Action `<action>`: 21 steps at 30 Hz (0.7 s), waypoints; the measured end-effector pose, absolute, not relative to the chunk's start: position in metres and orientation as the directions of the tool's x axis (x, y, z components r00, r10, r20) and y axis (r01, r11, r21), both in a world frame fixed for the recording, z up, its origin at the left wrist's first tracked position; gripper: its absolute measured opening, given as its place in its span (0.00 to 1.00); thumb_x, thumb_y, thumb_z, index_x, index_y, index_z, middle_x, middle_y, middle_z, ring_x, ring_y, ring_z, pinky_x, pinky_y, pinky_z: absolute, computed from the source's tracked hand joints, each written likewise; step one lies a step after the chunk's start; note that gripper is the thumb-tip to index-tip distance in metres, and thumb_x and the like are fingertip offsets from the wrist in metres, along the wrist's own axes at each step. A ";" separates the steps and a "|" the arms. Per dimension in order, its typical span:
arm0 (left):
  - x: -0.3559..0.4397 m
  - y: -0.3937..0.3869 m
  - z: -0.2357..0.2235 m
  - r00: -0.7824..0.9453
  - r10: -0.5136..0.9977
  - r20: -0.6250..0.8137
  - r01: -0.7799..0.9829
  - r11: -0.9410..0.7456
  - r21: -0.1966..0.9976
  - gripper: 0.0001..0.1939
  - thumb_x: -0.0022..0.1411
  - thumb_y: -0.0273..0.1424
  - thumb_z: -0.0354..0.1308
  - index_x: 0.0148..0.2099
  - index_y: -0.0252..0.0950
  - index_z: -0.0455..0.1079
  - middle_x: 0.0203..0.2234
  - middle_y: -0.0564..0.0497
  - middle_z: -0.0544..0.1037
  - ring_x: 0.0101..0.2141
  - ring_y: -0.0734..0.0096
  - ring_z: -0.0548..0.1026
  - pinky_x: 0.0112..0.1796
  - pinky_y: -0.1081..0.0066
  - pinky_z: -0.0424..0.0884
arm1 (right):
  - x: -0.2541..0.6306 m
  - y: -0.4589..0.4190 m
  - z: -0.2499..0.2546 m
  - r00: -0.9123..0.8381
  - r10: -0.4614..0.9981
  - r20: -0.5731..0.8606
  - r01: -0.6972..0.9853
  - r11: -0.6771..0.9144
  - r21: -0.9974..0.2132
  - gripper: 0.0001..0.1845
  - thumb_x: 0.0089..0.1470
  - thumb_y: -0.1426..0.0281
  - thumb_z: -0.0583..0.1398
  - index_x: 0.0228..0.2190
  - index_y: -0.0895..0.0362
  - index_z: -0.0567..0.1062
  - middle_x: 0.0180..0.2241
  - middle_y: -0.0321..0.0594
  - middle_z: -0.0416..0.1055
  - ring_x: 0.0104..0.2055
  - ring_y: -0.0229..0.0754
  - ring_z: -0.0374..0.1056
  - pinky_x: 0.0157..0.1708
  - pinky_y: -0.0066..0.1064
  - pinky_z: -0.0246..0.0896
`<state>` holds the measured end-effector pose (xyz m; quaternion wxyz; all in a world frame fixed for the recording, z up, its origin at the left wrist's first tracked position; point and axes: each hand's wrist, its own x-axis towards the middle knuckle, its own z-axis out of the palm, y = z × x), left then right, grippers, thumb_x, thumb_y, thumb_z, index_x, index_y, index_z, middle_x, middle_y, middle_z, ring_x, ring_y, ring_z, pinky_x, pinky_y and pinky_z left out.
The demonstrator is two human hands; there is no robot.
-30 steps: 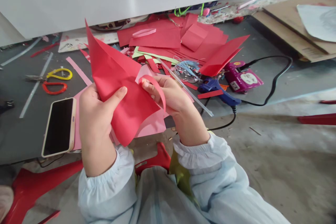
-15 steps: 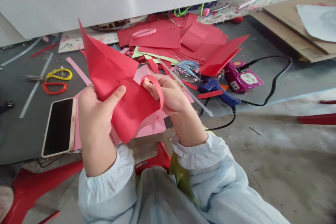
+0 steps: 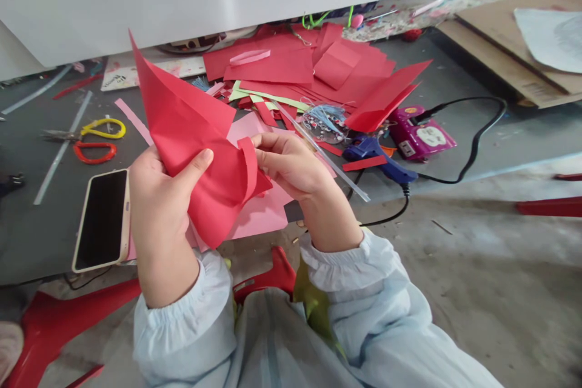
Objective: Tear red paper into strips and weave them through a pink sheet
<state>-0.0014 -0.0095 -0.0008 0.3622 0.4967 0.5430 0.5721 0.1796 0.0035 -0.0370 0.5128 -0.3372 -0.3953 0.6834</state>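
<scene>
My left hand [image 3: 166, 200] is closed on a creased sheet of red paper [image 3: 200, 176], its thumb lying across the front. The sheet's pointed corner stands up at the upper left. A narrow red paper strip [image 3: 248, 167] curls at the sheet's right edge. My right hand [image 3: 295, 167] pinches near the top of this strip; the strip and sheet partly hide the fingertips. Beneath the red sheet lies pink paper [image 3: 259, 218] on the table's near edge.
A phone [image 3: 102, 218] and scissors [image 3: 97, 139] lie on the left. At right are a blue glue gun [image 3: 379, 154], a purple power socket [image 3: 421, 133] and its black cable [image 3: 475, 151]. Red papers [image 3: 273, 66] pile up behind, with cardboard [image 3: 500, 42] at far right.
The strip's loop has shifted left and turned over against the sheet. My right hand's thumb has moved behind the strip. My left hand and the sheet moved slightly left.
</scene>
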 end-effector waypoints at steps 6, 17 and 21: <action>-0.002 -0.009 -0.002 -0.247 0.952 0.181 0.123 -0.155 0.980 0.16 0.45 0.34 0.78 0.36 0.34 0.80 0.32 0.51 0.83 0.33 0.67 0.79 0.39 0.69 0.77 | 0.176 0.001 -0.035 -0.220 0.974 -0.054 -0.471 -0.155 -0.868 0.25 0.36 0.54 0.77 0.26 0.57 0.75 0.22 0.28 0.68 0.23 0.29 0.61 0.23 0.24 0.57; -0.002 -0.010 0.001 -0.292 0.935 0.200 0.150 -0.161 0.975 0.15 0.44 0.35 0.77 0.33 0.34 0.79 0.28 0.52 0.81 0.31 0.69 0.76 0.34 0.70 0.75 | 0.182 0.002 -0.039 -0.249 0.966 -0.070 -0.355 -0.158 -0.921 0.24 0.39 0.53 0.76 0.26 0.59 0.77 0.22 0.31 0.65 0.24 0.30 0.56 0.22 0.25 0.50; -0.003 -0.010 0.001 -0.279 0.940 0.198 0.158 -0.159 0.975 0.16 0.45 0.35 0.78 0.34 0.34 0.80 0.28 0.53 0.80 0.31 0.71 0.75 0.36 0.71 0.74 | 0.185 0.002 -0.037 -0.294 0.951 -0.102 -0.365 -0.210 -0.907 0.24 0.36 0.56 0.78 0.26 0.59 0.77 0.22 0.30 0.66 0.23 0.29 0.58 0.23 0.24 0.53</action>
